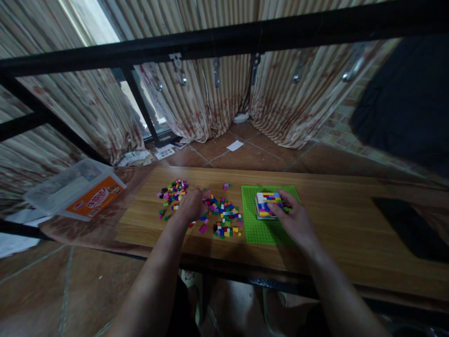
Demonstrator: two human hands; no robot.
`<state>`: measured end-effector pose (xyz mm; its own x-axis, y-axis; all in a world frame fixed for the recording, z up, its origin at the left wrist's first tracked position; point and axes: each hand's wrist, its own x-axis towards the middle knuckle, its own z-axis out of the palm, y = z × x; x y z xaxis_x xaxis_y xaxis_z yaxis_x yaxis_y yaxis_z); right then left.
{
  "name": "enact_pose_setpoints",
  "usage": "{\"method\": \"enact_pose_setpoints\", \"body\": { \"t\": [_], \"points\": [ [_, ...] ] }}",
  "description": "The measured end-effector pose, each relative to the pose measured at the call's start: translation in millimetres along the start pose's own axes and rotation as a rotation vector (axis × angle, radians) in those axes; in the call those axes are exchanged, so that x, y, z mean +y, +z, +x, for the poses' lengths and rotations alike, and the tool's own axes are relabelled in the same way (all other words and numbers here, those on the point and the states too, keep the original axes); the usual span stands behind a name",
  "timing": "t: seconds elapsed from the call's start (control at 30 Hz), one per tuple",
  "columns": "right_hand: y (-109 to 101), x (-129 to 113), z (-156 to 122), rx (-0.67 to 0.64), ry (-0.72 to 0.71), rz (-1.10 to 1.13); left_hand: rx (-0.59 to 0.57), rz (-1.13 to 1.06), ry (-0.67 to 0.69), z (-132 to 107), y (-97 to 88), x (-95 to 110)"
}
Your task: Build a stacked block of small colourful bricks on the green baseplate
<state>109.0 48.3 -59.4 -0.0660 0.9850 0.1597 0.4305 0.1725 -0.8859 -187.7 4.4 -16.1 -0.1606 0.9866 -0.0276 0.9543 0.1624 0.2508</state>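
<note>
— One long wooden counter (343, 220) carries everything here. What sits on it?
— At its far left edge, a clear lidded box (75, 187) with an orange label, tilted. Far right, a dark flat slab (410, 224); I cannot tell what it is.
— And in the middle?
— A green baseplate (261, 231) lying flat, and just left of it a spread of loose bricks (224, 217) in many colours.
— Anything on the plate?
— A small striped block build (266, 202) stands on its far half.
— The hands?
— The right hand (297, 220) closes thumb and fingers narrowly on the build's right end. The left hand (191, 204) lies palm down among the loose bricks, fingers curled; whether it pinches one I cannot tell
</note>
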Motion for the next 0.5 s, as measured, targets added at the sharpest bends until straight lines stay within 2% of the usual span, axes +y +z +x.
{"method": "enact_pose_setpoints", "body": {
  "t": [0.27, 0.4, 0.5],
  "points": [
    [-0.6, -0.7, 1.4, -0.01, 0.008, -0.012, -0.057, 0.008, 0.023, -2.3, -8.7, 7.4],
    [-0.9, -0.6, 2.1, -0.008, 0.019, -0.02, -0.054, -0.015, 0.076, -1.2, -13.6, 2.4],
    [-1.4, -2.2, 1.9, -0.011, 0.018, -0.022, -0.062, -0.038, 0.05, -1.0, -15.3, -2.7]
  ]
}}
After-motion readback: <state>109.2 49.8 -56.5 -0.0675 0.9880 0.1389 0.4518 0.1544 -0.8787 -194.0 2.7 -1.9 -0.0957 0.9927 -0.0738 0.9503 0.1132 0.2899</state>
